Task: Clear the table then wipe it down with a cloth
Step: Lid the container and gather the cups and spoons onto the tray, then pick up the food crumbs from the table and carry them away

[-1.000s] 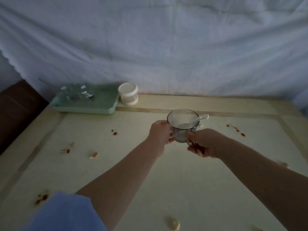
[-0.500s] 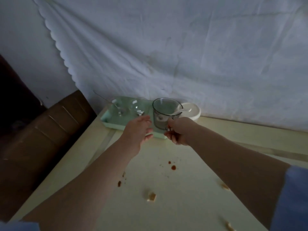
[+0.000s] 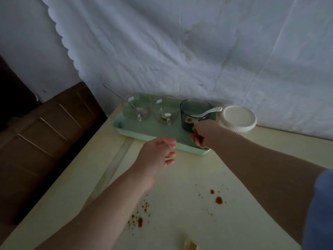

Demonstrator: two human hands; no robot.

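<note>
Right hand (image 3: 201, 133) gripping smoky glass mug (image 3: 195, 113) handle | left hand (image 3: 156, 154) loose, empty | mug on mint tray (image 3: 153, 129)

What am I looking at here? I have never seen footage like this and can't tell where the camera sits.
The camera sits on a person's head, looking down at their two bare hands; no machine is involved. The right hand grips the handle of a dark glass mug with a white spoon in it, on a green tray beside two clear glass cups. The left hand hangs open, empty. A white lidded tub stands beside the tray. Brown stains and crumbs mark the table.
</note>
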